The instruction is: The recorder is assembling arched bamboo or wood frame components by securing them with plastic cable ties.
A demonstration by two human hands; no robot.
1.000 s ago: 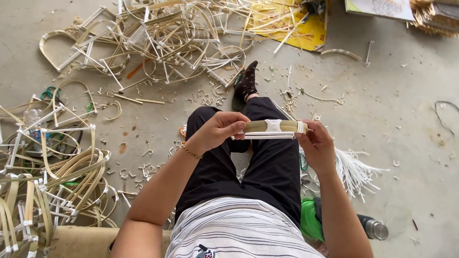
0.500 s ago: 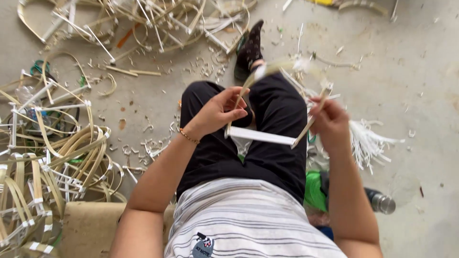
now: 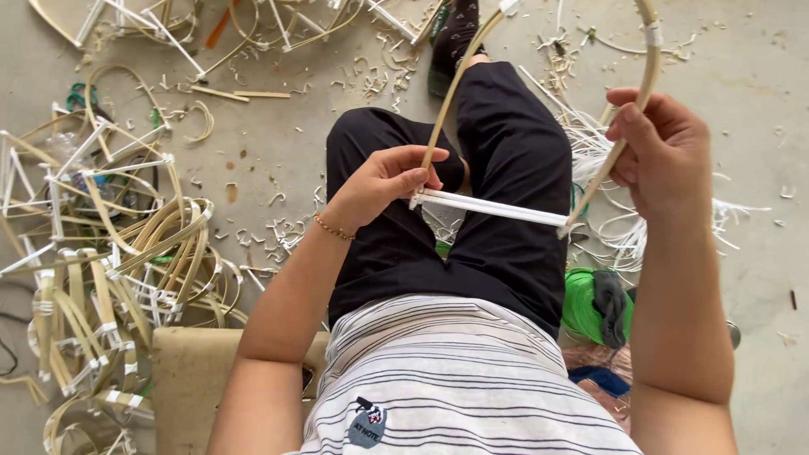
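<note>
the frame (image 3: 493,206) has swung upright since before; left hand (image 3: 383,181) and right hand (image 3: 661,152), apart, each clamp one of its two bent sides.

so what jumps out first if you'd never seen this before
Mid-frame, over the lap, both hands hold a bent cane frame: the left hand pinches the end of a white-wrapped bar, and the right hand grips the curved cane rising to the top edge. On the left floor lies a big tangled pile of finished frames. Shavings litter the concrete around it.
</note>
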